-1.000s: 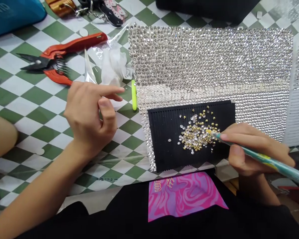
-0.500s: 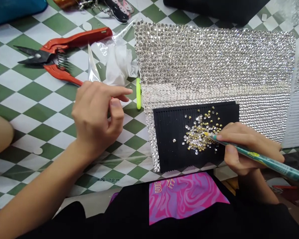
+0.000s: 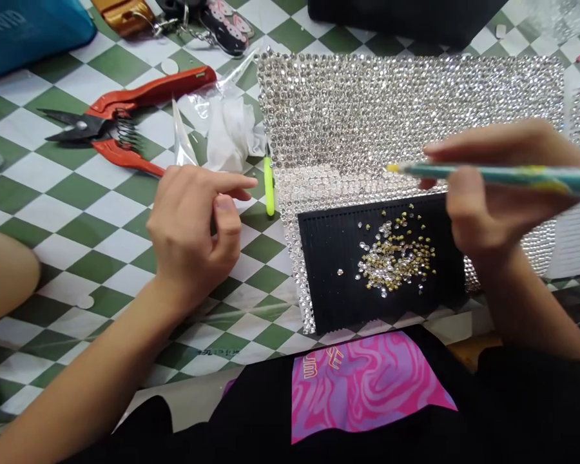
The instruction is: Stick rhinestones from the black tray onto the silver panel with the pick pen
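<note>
A teal pen-like tool [image 3: 507, 173] with a yellow tip is pinched in my right hand [image 3: 497, 187]. Its tip is over the lower part of a rhinestone-covered sheet [image 3: 391, 109]; whether it touches, I cannot tell. Below the tip, a black grooved tray [image 3: 328, 303] lies on the sheet's near edge, bearing a pile of loose clear and gold stones [image 3: 394, 261]. My left hand [image 3: 196, 235] rests on the checkered table left of the tray, fingers curled and index finger stretched toward a lime-green tool [image 3: 269, 187]. Anything inside its curled fingers is hidden.
Red-handled cutters [image 3: 120, 148] lie at upper left beside crumpled white tissue [image 3: 227, 132] and clear plastic. Keys [image 3: 227, 26] and a teal pouch [image 3: 33, 32] are at the far left. A black box [image 3: 406, 16] stands behind the sheet. Someone's bare limb [image 3: 9, 274] shows at the left edge.
My right hand has moved up and away from the stone pile with the pen tool, whose tip is now over the sheet. My left hand keeps its pose; the whole view has shifted slightly.
</note>
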### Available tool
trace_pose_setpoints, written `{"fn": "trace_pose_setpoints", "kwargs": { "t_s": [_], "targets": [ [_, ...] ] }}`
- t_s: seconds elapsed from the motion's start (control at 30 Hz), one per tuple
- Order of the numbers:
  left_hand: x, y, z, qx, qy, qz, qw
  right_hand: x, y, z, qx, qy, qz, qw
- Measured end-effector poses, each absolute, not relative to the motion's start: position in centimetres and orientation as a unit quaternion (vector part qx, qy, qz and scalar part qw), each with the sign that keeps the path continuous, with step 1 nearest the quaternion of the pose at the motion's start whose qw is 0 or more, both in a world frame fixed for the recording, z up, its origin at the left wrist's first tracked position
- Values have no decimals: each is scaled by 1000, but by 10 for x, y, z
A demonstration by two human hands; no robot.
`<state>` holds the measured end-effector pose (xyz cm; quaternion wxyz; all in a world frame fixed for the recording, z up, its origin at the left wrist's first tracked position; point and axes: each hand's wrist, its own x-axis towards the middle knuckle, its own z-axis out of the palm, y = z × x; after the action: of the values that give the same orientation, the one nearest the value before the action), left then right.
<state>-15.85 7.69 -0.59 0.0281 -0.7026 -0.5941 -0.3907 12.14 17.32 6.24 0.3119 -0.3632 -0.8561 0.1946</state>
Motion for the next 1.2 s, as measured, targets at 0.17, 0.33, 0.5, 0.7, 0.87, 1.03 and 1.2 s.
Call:
{"fn": "trace_pose_setpoints", "kwargs": {
  "t_s": [0.17, 0.33, 0.5, 0.7, 0.87, 1.03, 1.2],
  "targets": [
    [-158, 77, -6, -695, -602, -392, 15, 87, 196, 53, -297, -875, 247, 293],
    [-160, 76, -6, -710, -589, -387, 9, 80, 196, 44, -252, -885, 229, 318],
    [-161, 75, -4, -726, -583, -365, 8, 79, 197, 42, -241, -890, 224, 315],
    [-160, 76, -5, -738, -571, -358, 10, 77, 199, 42, -236, -891, 234, 311],
    [-160, 77, -6, -740, -564, -366, 19, 82, 194, 52, -247, -866, 259, 348],
    [-159, 77, -6, -741, -564, -365, 25, 106, 168, 64, -296, -852, 231, 366],
    [-159, 76, -6, -743, -564, -359, 27, 132, 143, 62, -318, -870, 236, 295]
  ]
}}
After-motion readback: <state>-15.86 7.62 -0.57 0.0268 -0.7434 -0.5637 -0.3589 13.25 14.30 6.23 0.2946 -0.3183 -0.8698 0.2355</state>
